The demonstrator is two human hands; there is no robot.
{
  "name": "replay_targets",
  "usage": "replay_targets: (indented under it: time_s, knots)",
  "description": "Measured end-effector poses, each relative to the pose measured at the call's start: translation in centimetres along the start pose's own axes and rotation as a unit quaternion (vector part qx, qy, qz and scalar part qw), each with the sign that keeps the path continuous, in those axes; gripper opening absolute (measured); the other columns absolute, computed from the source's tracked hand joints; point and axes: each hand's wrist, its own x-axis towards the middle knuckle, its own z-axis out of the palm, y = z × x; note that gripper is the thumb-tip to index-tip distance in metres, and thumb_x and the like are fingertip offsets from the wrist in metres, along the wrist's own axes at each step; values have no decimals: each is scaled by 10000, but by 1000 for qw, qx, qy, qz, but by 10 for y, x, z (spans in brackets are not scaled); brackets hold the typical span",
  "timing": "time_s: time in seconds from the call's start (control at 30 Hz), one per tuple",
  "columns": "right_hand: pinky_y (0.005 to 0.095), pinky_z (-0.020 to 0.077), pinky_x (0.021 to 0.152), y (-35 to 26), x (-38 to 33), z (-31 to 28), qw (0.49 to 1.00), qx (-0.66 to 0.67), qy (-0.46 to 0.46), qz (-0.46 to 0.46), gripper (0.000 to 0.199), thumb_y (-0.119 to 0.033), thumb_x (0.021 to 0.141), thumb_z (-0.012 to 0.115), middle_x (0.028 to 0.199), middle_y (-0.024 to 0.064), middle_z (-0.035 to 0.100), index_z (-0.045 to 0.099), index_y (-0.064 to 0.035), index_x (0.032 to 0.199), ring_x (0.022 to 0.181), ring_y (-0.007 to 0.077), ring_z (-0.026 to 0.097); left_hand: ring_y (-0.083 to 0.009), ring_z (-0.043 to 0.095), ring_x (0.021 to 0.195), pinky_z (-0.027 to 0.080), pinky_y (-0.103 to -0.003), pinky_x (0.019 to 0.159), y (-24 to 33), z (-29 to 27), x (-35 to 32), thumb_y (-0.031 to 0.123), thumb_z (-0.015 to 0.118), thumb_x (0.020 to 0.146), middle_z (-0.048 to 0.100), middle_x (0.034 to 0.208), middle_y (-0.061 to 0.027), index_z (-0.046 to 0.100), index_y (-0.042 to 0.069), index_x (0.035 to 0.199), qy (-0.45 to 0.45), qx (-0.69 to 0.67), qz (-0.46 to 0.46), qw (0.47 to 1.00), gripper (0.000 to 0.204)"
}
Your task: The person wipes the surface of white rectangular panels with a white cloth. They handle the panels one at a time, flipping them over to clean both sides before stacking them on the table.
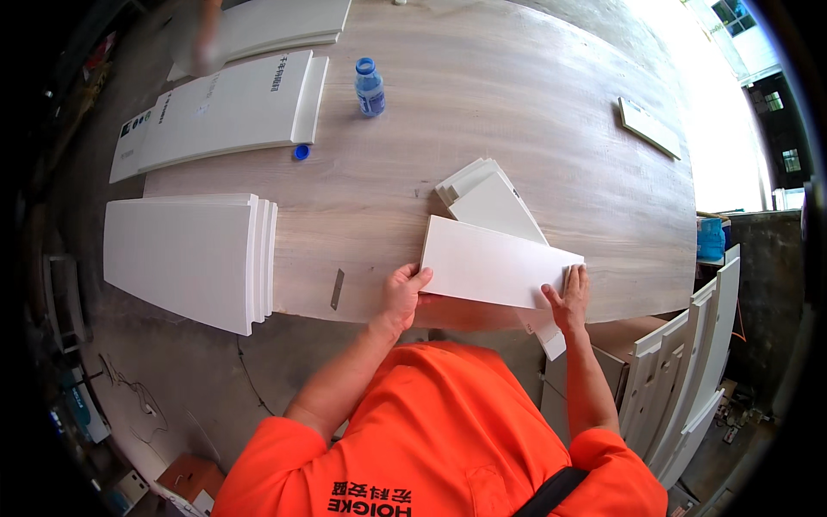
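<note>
A short white board lies level between my two hands at the near edge of the table. My left hand grips its left end, thumb on top and fingers underneath. At the right end, my right hand holds the board with its fingers over the edge and the thumb on the near side. Under and behind it, a small fanned stack of white boards rests on the table. One white piece sticks out past the near table edge, below the held board.
Larger white panels are stacked at left and farther back. A blue-labelled plastic bottle, blue cap, flat metal strip and small board lie about the wooden table. Boards lean at right. Another person's blurred arm reaches in.
</note>
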Motion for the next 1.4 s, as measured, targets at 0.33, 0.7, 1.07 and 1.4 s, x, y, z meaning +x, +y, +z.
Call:
replay_targets:
  time_s: [0.33, 0.7, 1.07, 1.4]
  knots:
    - [454, 492, 1002, -132, -7, -33, 921, -103, 79, -367, 387, -78, 860, 688, 1255, 163, 706, 655, -44, 1244, 1205, 342, 654, -243, 728, 928, 626, -406, 743, 96, -76, -2, 320, 667, 983, 727, 1065, -109, 673, 18, 1173, 156, 29, 68, 985, 356]
    - [340, 579, 769, -187, -49, 85, 876, 352, -330, 8, 252, -143, 896, 765, 969, 105, 765, 710, -22, 1110, 869, 196, 740, -339, 712, 932, 554, -466, 823, 47, -191, -30, 361, 806, 859, 732, 1067, -138, 642, 67, 1216, 310, 564, 132, 754, 491]
    - [346, 557, 774, -210, -26, 58, 931, 348, 54, -93, 214, -70, 964, 675, 999, 121, 752, 717, -78, 1174, 853, 248, 731, -290, 696, 863, 552, -431, 746, 17, -216, -34, 208, 748, 911, 685, 998, -107, 656, 63, 1073, 358, 595, 254, 673, 236]
    - [523, 171, 1252, -66, -43, 47, 989, -25, 1, -147, 700, -508, 990, 595, 1691, 205, 244, 463, -108, 1549, 1571, 389, 193, -265, 685, 881, 560, -373, 790, 9, 16, 103, 208, 738, 929, 656, 1160, -139, 621, 34, 1327, 90, 520, 408, 745, 450]
